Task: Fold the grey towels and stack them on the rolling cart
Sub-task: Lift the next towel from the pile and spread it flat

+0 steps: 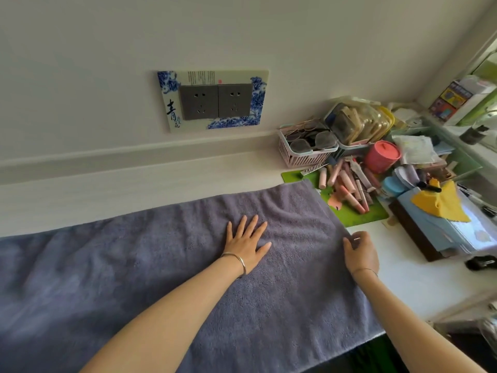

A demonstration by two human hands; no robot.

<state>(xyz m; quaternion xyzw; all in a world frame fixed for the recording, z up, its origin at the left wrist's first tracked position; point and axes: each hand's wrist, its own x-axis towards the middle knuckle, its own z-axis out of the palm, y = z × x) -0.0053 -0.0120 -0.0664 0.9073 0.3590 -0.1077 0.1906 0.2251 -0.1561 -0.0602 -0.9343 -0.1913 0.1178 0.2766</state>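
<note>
On the white desk [403,278], set against a white wall [107,49] carrying a double socket plate [212,100], the grey towel [134,265] lies spread flat. Its long axis runs left to right, the right end angled slightly toward the far side; the left end leaves the view. The left hand [246,246] presses flat on the towel, fingers spread. The right hand [361,253] has curled fingers pinching the right short edge. A green mat [349,214] and a pink basket [304,154] occupy the far right.
</note>
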